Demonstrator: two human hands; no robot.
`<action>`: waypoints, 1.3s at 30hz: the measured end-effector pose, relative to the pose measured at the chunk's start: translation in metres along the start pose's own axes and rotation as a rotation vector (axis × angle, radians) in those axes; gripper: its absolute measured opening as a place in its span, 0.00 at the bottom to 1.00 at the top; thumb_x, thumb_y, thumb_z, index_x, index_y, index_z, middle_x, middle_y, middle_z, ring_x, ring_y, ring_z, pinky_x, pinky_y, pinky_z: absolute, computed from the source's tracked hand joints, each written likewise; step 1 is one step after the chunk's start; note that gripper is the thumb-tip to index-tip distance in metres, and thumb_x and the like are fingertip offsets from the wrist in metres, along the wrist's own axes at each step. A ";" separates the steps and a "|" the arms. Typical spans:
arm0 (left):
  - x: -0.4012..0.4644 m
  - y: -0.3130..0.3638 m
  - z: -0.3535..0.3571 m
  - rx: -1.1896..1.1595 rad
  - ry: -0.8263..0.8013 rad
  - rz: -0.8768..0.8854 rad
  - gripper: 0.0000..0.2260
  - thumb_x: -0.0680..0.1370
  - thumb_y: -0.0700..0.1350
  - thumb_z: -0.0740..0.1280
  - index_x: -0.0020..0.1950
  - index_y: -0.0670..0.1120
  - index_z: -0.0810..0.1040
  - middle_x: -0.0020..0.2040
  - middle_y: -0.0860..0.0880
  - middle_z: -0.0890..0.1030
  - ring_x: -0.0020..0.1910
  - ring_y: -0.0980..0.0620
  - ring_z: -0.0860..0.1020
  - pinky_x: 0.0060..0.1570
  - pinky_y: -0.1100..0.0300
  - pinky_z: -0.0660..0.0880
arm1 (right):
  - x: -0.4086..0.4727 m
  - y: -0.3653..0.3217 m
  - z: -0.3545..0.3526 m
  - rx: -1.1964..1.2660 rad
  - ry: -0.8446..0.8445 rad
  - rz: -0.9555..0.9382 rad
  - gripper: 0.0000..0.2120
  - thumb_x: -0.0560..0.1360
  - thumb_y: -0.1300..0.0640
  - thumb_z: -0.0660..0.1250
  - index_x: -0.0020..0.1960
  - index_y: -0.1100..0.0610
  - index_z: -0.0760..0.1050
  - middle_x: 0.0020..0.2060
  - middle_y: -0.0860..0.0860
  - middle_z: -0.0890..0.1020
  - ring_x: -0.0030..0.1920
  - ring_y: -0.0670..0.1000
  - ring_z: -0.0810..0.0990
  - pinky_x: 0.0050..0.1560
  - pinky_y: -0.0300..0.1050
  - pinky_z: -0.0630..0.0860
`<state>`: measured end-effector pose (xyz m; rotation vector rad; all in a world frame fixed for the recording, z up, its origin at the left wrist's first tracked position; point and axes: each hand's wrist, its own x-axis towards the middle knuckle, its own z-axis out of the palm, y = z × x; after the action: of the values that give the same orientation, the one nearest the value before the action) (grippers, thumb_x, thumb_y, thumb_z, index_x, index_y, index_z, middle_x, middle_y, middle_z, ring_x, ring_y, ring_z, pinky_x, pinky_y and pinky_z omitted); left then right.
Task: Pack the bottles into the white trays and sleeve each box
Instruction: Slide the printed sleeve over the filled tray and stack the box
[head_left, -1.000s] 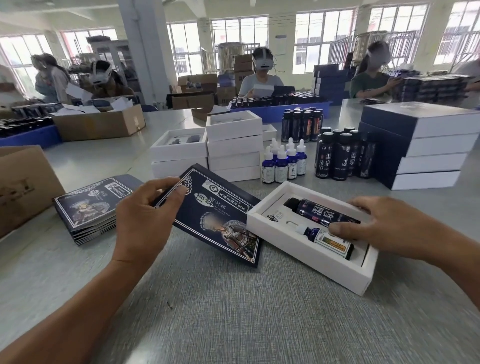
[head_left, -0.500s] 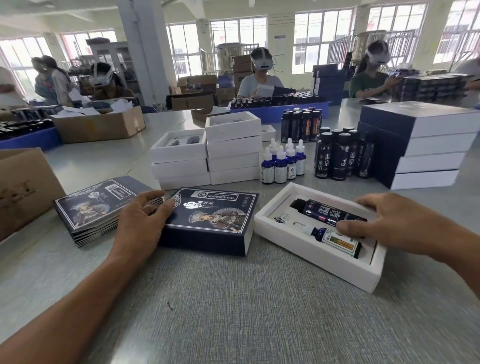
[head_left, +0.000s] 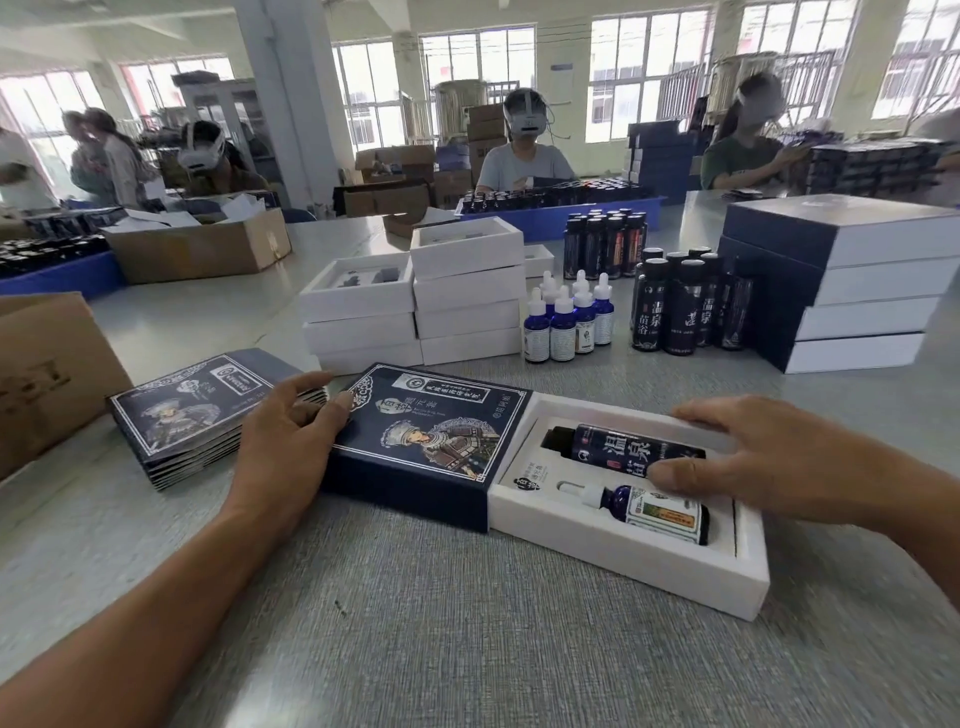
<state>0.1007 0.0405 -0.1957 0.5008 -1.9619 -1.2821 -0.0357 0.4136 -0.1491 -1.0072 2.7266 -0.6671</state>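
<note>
A white tray (head_left: 613, 558) lies on the table before me with a dark tall bottle (head_left: 618, 449) and a small blue dropper bottle (head_left: 649, 512) laid in its slots. Its left end meets the open mouth of a dark blue printed sleeve (head_left: 431, 441). My left hand (head_left: 288, 441) holds the sleeve's left end, thumb on its top edge. My right hand (head_left: 769, 460) grips the tray's far right part, fingers over the far rim and thumb on the tall bottle.
Flat sleeves (head_left: 202, 415) are stacked at my left beside a cardboard box (head_left: 47, 374). Behind stand stacked white trays (head_left: 415, 306), dropper bottles (head_left: 566, 317), dark bottles (head_left: 680, 306) and sleeved boxes (head_left: 852, 286). Other people work at the far side.
The sleeve went from tilted up in my left hand to lying flat as an opened box. The tray has slid left until its end meets the sleeve's mouth.
</note>
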 end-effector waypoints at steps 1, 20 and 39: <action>0.000 0.000 0.000 0.004 -0.003 -0.001 0.08 0.78 0.53 0.70 0.56 0.62 0.77 0.42 0.60 0.85 0.41 0.61 0.83 0.40 0.62 0.74 | 0.000 0.001 -0.001 0.006 -0.004 -0.003 0.44 0.65 0.26 0.67 0.73 0.50 0.68 0.61 0.43 0.78 0.54 0.40 0.77 0.55 0.42 0.72; 0.003 0.002 -0.003 0.061 -0.142 -0.049 0.04 0.78 0.52 0.69 0.52 0.59 0.79 0.45 0.65 0.84 0.45 0.65 0.82 0.37 0.77 0.73 | 0.002 0.009 -0.005 0.084 -0.026 -0.029 0.46 0.63 0.25 0.68 0.74 0.47 0.67 0.64 0.41 0.76 0.56 0.39 0.75 0.55 0.41 0.69; -0.014 0.026 0.013 0.530 -0.020 -0.039 0.28 0.79 0.61 0.63 0.74 0.49 0.66 0.69 0.42 0.70 0.61 0.45 0.74 0.64 0.43 0.72 | -0.011 -0.049 0.026 -0.019 0.077 -0.003 0.37 0.64 0.22 0.60 0.63 0.45 0.73 0.44 0.40 0.81 0.40 0.40 0.80 0.41 0.37 0.77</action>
<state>0.1020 0.0695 -0.1804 0.7841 -2.3180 -0.7764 0.0086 0.3785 -0.1500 -1.0104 2.8031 -0.6962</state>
